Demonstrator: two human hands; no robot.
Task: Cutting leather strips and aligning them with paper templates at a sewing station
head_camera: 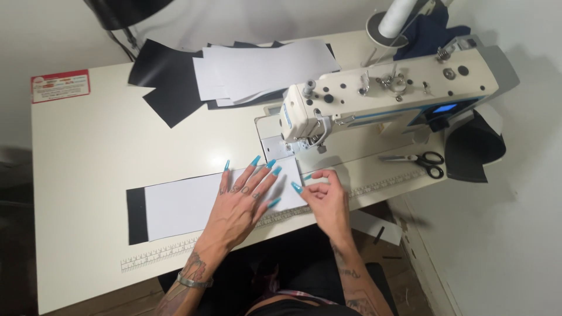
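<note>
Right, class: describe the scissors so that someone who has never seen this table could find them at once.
Start at the white sewing machine on the cream table. Below its right end, near the table's right edge, lie the scissors. Their black loop handles and open steel blades set them apart from the flat black and white sheets around.

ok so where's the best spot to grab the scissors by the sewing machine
Take the scissors by the black loop handles at their right end, coming from the right. The blades point left toward the sewing machine, and they lie flat on the table, handles nearest its right edge.
</note>
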